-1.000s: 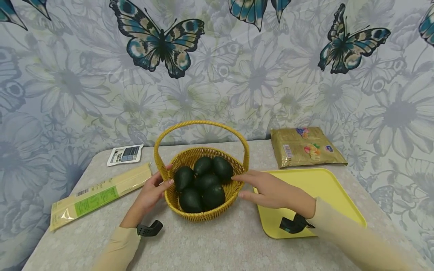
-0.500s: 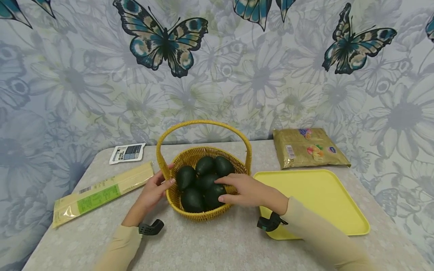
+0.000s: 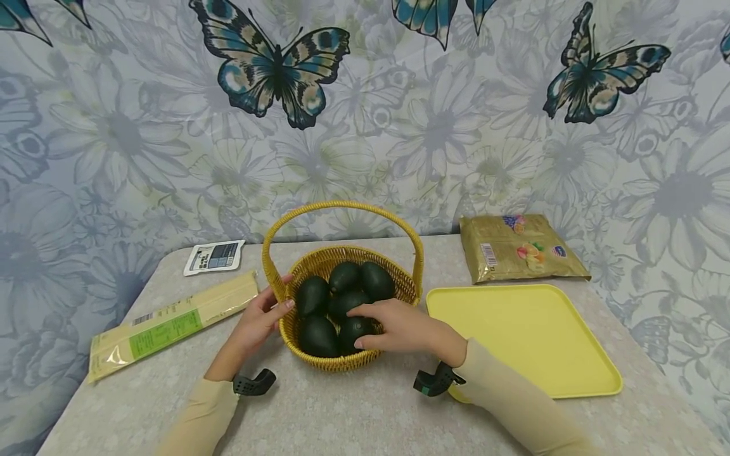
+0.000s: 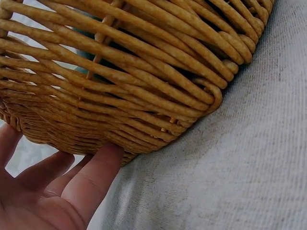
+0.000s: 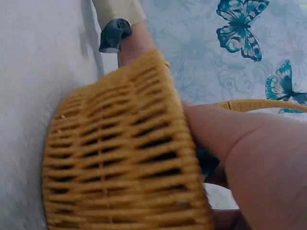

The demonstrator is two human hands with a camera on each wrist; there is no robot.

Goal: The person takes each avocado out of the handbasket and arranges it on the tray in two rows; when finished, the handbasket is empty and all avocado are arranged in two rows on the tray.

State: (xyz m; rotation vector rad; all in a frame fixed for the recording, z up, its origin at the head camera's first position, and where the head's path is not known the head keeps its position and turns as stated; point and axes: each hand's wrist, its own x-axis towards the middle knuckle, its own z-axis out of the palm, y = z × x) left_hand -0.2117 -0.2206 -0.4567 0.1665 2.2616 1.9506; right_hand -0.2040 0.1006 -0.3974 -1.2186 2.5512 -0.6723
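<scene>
A yellow woven basket [image 3: 336,364] with a tall arched handle stands mid-table in the head view. Inside lie several dark green avocados [image 3: 312,296]. My left hand [image 3: 259,320] holds the basket's left side at the foot of the handle, thumb at the rim. In the left wrist view its fingers [image 4: 98,179] lie along the outer weave. My right hand [image 3: 399,326] reaches over the right rim, thumb and fingers around the front-right avocado [image 3: 355,330], partly covering it. In the right wrist view the basket wall hides most of that grasp.
A yellow tray [image 3: 525,342] lies right of the basket, partly under the right forearm. Behind it is a gold fruit-print packet [image 3: 521,248]. To the left lie a long pale packet with a green label [image 3: 171,326] and a small white pouch [image 3: 213,258]. A patterned wall borders the table.
My right hand has moved left from the basket's right rim, over the avocados, to the front-right one. The front avocados have shifted slightly left. My left hand keeps its hold on the basket.
</scene>
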